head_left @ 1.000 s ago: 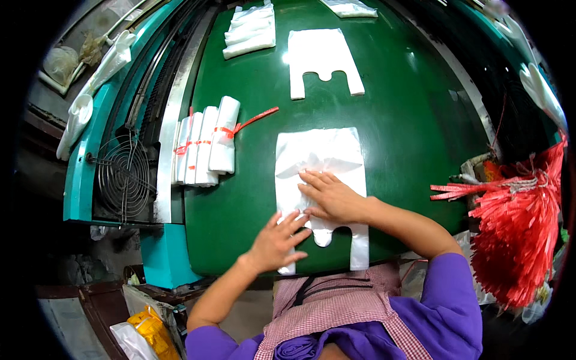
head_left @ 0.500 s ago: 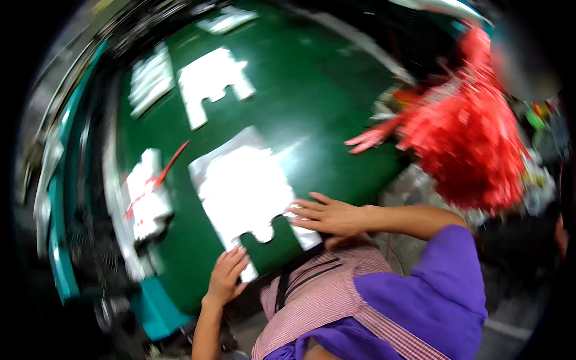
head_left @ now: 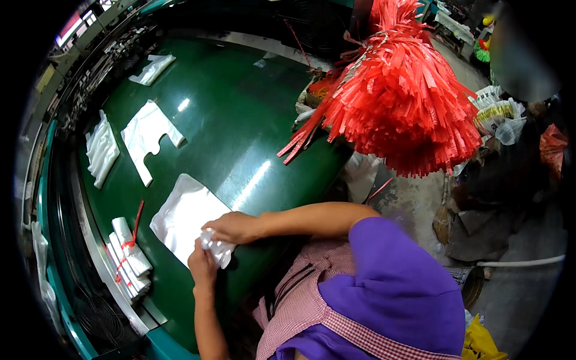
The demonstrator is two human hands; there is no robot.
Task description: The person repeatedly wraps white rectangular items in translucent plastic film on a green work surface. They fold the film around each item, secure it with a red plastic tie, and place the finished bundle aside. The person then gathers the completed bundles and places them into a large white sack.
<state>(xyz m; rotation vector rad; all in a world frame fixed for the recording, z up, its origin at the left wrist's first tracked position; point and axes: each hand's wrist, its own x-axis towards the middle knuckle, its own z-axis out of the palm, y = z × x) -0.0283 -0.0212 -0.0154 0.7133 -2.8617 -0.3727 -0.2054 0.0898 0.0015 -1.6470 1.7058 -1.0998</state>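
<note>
On the green conveyor belt point(head_left: 240, 120), a flat stack of white plastic bags point(head_left: 183, 216) lies just beside and partly under both hands, its near end gathered up. The right hand point(head_left: 234, 228), arm reaching across, and the left hand point(head_left: 201, 264) from below both grip that bunched end point(head_left: 217, 247).

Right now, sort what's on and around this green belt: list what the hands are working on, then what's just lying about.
In hand:
left hand
right hand
stack of white plastic bags, its near end gathered up by both hands

Lying about:
flat bag stack
folded bags
rolled bundles with red ties
red strip bunch
</note>
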